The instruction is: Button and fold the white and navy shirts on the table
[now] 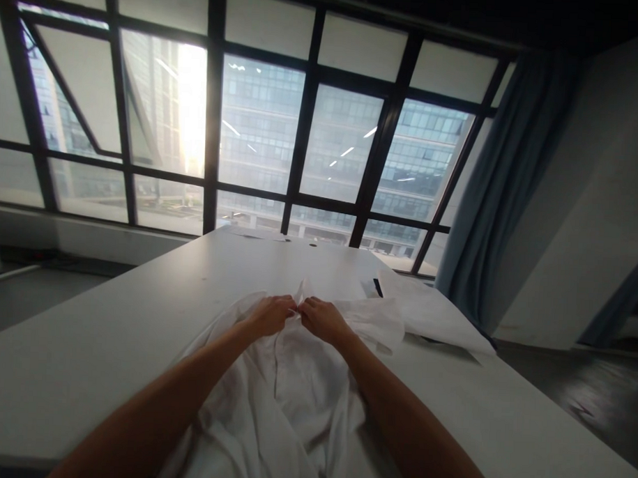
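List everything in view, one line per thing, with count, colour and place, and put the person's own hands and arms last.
White garment: 1, white, spread on the near part of the table
Table: 1, white, centre, reaching toward the windows
Sheet: 1, white, right side of the table; paper or cloth, cannot tell
Round spots: 2, dark, far end of the table
Window frame: 1 grid, black, across the back
Buildings: count unclear, greyish, outside the glass
Curtain: at least 1, blue, right of the windows
Left hand: 1, bare, pinching the garment
Right hand: 1, bare, pinching beside it
Arms: 2, bare, entering from below
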`<action>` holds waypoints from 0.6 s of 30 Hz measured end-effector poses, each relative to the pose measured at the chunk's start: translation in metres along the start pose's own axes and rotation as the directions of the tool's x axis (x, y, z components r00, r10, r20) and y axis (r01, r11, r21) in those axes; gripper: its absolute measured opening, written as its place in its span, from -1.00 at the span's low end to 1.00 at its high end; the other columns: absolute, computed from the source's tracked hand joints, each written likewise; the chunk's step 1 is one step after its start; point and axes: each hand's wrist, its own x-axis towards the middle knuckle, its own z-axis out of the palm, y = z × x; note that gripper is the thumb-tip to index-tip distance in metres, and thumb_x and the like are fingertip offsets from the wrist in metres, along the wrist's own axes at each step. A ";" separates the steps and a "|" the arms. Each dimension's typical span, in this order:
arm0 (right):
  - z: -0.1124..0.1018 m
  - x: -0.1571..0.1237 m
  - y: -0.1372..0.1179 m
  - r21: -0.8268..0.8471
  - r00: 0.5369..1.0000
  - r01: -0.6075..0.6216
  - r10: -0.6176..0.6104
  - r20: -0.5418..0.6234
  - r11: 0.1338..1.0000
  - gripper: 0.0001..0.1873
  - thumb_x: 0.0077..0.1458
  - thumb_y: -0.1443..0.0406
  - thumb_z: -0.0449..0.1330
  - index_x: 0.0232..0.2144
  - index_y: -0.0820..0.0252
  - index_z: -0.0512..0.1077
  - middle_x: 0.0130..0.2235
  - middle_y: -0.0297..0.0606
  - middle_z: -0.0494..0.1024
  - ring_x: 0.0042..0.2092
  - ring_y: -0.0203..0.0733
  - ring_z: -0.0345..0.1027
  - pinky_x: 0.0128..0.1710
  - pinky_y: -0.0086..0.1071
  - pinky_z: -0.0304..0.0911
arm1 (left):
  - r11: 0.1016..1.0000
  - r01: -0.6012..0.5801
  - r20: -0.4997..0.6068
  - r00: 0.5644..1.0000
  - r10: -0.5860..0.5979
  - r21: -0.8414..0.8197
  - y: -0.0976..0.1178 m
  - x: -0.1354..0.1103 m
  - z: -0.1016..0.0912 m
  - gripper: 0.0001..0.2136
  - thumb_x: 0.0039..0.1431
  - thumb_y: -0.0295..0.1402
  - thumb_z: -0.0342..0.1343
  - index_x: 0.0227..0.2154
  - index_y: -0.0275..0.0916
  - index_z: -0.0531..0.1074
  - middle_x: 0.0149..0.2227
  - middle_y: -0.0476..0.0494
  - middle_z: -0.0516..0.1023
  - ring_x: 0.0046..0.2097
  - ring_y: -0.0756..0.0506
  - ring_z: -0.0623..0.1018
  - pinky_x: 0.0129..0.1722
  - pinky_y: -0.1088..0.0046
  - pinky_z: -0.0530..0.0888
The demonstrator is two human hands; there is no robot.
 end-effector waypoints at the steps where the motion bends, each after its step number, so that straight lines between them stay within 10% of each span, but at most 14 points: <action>1: 0.001 0.000 0.000 0.005 1.000 0.000 0.000 -0.005 1.000 -0.83 0.18 0.41 0.06 -0.24 0.19 0.44 -0.24 -0.18 0.51 -0.16 -0.21 0.35 -0.21 -0.43 0.22 | 1.000 -0.009 0.012 1.000 0.009 -0.015 -0.001 0.000 -0.002 -0.79 0.21 -0.47 -0.01 -0.22 -0.17 0.51 -0.19 -0.08 0.56 -0.15 -0.08 0.54 -0.17 0.47 0.40; 7: 0.005 -0.003 -0.003 0.157 0.990 -0.008 0.030 -0.141 0.988 -0.85 0.13 0.40 0.08 -0.27 0.16 0.44 -0.27 -0.23 0.52 -0.21 -0.23 0.38 -0.22 -0.42 0.23 | 0.996 0.003 0.050 0.999 0.001 -0.084 -0.006 -0.003 -0.009 -0.83 0.20 -0.40 0.00 -0.29 -0.16 0.50 -0.24 -0.06 0.59 -0.18 -0.09 0.54 -0.20 0.47 0.39; 18: 0.034 0.005 -0.009 0.600 0.874 0.036 0.265 -0.407 0.799 -0.83 0.20 0.27 0.05 -0.27 0.18 0.43 -0.27 -0.20 0.55 -0.23 -0.22 0.42 -0.17 -0.33 0.32 | 0.971 0.146 -0.233 0.954 -0.189 -0.190 -0.002 -0.004 -0.003 -0.78 0.22 -0.22 0.03 -0.28 -0.21 0.52 -0.23 -0.11 0.61 -0.19 -0.10 0.55 -0.16 0.45 0.41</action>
